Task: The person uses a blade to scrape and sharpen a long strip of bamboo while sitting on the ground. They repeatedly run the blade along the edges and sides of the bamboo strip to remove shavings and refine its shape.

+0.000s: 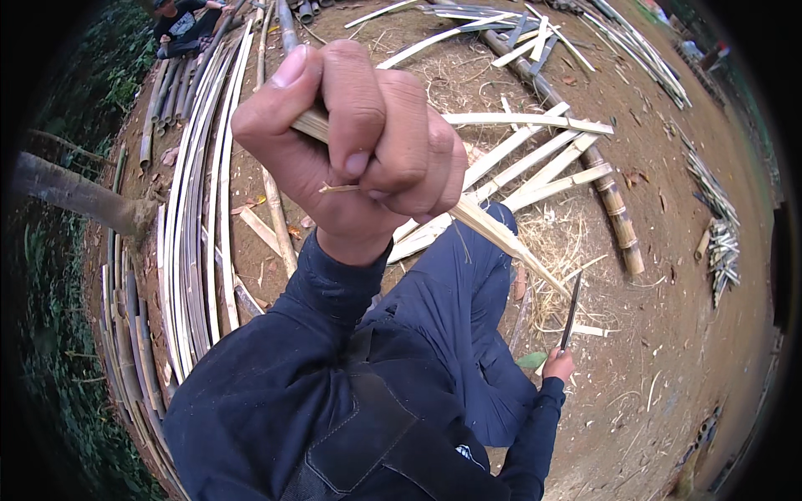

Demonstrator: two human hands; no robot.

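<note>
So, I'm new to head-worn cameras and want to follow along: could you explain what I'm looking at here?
There is no machine here, just a person's bare hands. The one picture comes from a wide camera on their head, looking down, so straight edges bend near the rim.

The big fist is the left hand, close to the camera. It grips a pale strip that slants down to the right. The right hand holds a knife, its blade near the strip's far end; I can't tell whether they touch.

On the bare ground lie shavings, a pole with loose strips across it, and long strips at left. Another person sits at top left.
</note>
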